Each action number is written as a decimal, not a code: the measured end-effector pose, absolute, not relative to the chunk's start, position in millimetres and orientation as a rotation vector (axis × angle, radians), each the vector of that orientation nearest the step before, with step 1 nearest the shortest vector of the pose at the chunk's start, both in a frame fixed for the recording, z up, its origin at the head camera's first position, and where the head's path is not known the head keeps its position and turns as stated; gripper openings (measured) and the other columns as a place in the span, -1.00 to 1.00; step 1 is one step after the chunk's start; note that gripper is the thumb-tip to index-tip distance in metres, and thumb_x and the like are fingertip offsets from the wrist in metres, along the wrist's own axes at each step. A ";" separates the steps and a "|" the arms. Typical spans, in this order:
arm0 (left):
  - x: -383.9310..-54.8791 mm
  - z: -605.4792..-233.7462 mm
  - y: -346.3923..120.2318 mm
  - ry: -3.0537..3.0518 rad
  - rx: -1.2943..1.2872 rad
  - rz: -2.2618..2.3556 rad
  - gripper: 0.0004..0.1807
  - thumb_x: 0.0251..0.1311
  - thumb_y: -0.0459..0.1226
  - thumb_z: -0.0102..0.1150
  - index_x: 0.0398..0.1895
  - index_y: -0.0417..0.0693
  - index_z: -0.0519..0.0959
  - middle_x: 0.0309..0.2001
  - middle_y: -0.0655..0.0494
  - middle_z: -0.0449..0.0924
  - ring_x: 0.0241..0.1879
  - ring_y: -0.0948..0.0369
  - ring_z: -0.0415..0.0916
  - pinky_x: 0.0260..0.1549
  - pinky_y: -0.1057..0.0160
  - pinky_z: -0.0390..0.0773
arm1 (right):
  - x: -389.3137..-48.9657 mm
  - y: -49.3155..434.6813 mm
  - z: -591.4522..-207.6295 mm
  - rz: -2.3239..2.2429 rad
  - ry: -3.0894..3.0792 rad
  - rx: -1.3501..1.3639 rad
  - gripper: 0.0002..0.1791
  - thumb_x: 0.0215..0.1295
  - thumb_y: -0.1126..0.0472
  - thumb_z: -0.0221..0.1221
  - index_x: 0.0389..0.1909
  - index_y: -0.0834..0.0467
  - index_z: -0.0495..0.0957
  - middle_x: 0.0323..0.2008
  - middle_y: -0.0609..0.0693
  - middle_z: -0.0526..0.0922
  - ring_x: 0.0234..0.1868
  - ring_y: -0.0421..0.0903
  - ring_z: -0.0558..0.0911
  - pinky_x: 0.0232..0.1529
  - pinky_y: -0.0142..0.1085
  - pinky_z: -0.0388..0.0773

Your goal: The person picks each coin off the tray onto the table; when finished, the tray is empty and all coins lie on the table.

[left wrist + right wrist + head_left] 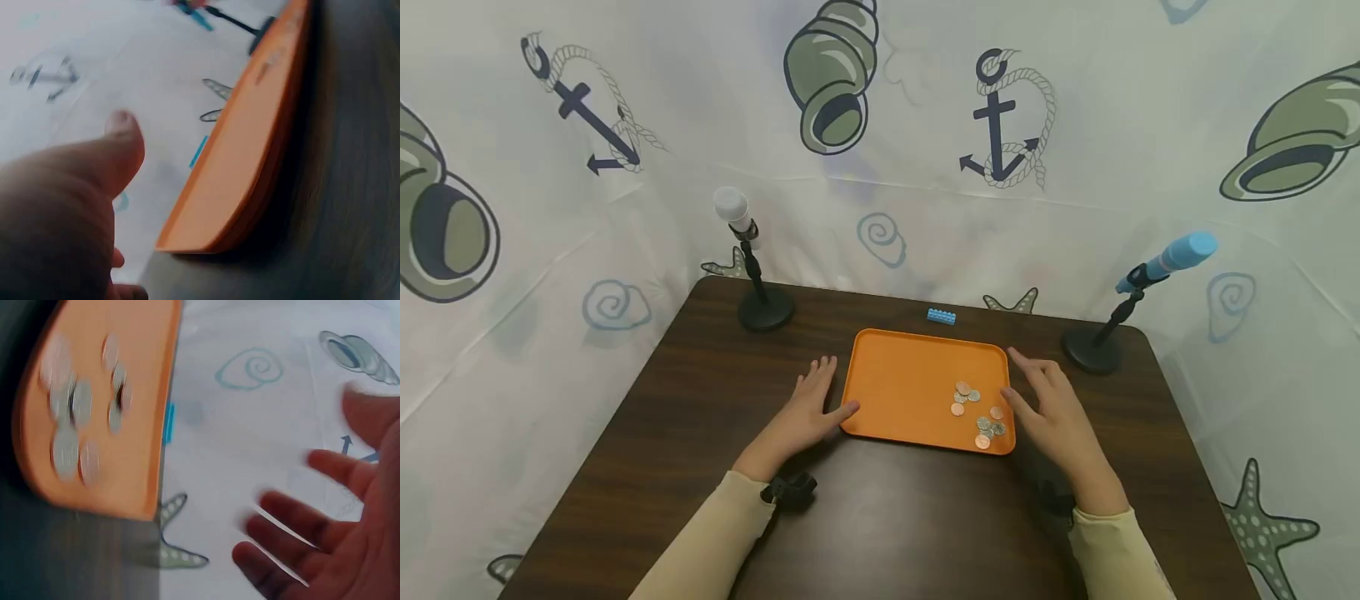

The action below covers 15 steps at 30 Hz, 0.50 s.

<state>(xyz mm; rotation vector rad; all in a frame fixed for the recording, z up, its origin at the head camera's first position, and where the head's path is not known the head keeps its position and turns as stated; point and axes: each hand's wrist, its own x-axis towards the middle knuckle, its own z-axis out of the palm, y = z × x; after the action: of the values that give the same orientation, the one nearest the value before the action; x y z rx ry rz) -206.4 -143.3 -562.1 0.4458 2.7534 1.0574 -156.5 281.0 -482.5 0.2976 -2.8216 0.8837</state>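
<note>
An orange tray (pixel 902 383) lies on the dark wooden table, with several copper and silver coins (pixel 983 423) in its right part. My left hand (pixel 805 414) is at the tray's left edge, fingers spread and thumb toward the rim. At the right edge is my right hand (pixel 1054 410), its fingers extended and its thumb near the coins' side of the rim. In the right wrist view the fingers (pixel 294 519) are spread with nothing between them. The left wrist view shows the thumb (pixel 125 144) raised beside the tray (pixel 231 169). Whether either hand touches the tray I cannot tell.
Behind the tray lies a small blue toy brick (pixel 942 317). A black stand with a white-topped holder (pixel 765 308) is at the back left, and another with a blue-topped one (pixel 1092 350) at the back right. Patterned cloth (pixel 917 242) hangs behind the table.
</note>
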 end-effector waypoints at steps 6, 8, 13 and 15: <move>-207.3 -565.5 -143.7 2.655 0.446 1.128 0.20 0.45 0.26 0.29 0.84 0.00 -0.20 0.81 -0.14 -0.22 0.81 -0.11 -0.34 0.76 -0.29 -0.37 | -164.4 275.7 -507.4 1.135 -2.874 0.187 -0.71 0.58 0.15 0.32 0.22 0.07 0.70 -0.18 0.01 0.69 -0.30 -0.03 0.59 -0.39 -0.33 0.60; -208.2 -565.8 -141.8 2.676 0.466 1.109 0.23 0.40 0.28 0.33 0.83 0.00 -0.17 0.81 -0.13 -0.17 0.81 -0.08 -0.27 0.76 -0.26 -0.38 | -166.9 275.8 -518.1 1.194 -2.882 0.139 -0.73 0.55 0.19 0.34 0.18 0.10 0.71 -0.23 0.03 0.68 -0.35 -0.02 0.57 -0.46 -0.36 0.56; -206.6 -574.3 -137.0 2.794 0.564 0.937 0.35 0.26 0.41 0.36 0.82 -0.09 -0.11 0.79 -0.10 -0.06 0.80 -0.08 -0.16 0.75 -0.30 -0.33 | -171.1 277.2 -539.4 1.364 -2.875 0.092 -0.75 0.51 0.16 0.39 0.14 0.06 0.75 -0.27 0.03 0.69 -0.35 -0.02 0.60 -0.45 -0.32 0.60; -204.4 -577.9 -136.3 2.829 0.603 0.849 0.41 0.20 0.49 0.32 0.82 -0.09 -0.12 0.79 -0.07 -0.06 0.80 -0.06 -0.16 0.74 -0.34 -0.32 | -173.0 281.1 -546.2 1.481 -2.869 0.098 -0.73 0.51 0.12 0.40 0.14 0.07 0.76 -0.28 0.02 0.67 -0.35 -0.06 0.59 -0.43 -0.33 0.60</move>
<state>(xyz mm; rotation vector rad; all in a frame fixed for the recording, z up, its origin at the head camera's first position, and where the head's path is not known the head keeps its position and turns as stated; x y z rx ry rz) -204.4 -136.3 -577.9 0.6027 2.8291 0.8486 -173.0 281.1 -546.2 0.0984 -2.8688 1.4805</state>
